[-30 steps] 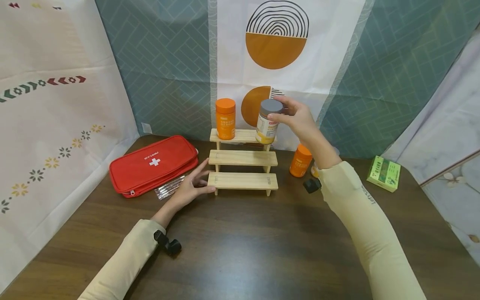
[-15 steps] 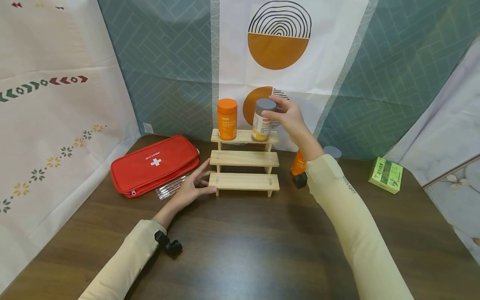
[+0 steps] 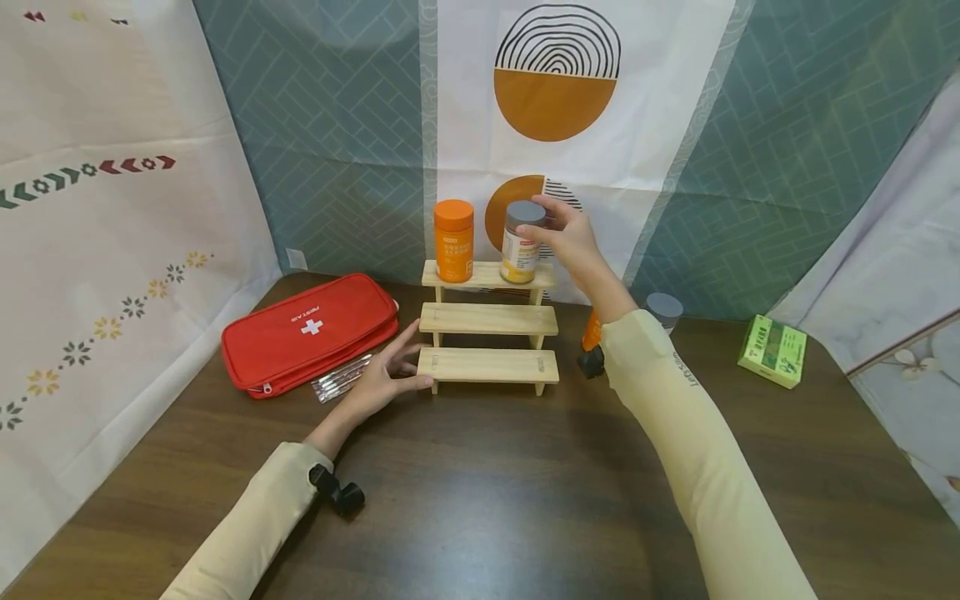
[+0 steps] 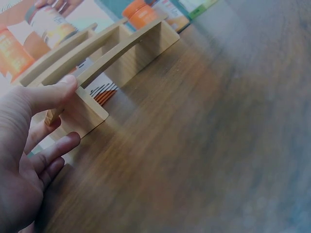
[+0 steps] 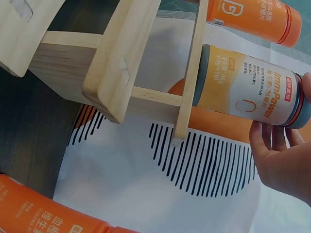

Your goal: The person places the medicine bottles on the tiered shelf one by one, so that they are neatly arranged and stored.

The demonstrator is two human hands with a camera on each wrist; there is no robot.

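Note:
A three-step wooden stand [image 3: 487, 318] stands near the back of the table. My left hand [image 3: 382, 375] pinches the left end of its lowest step, thumb above and index finger [image 4: 51, 127] underneath. On the left of the top step an orange bottle [image 3: 453, 242] stands upright. Beside it, with a gap between, a yellow-and-white supplement jar [image 5: 248, 86] with a grey lid stands upright, its base at the top step. My right hand [image 3: 570, 242] holds this jar by the lid, thumb in front and fingers behind.
A red first-aid pouch [image 3: 311, 329] and silver-wrapped swabs [image 3: 341, 377] lie left of the stand. Right of it, a second orange bottle [image 3: 592, 332] and a grey-lidded jar [image 3: 664, 310] are partly hidden by my right sleeve. A green box [image 3: 772, 350] lies farther right.
My right hand has carried the grey-lidded jar left and onto the top step, closer to the orange bottle. My left hand has stayed at the stand's lowest step.

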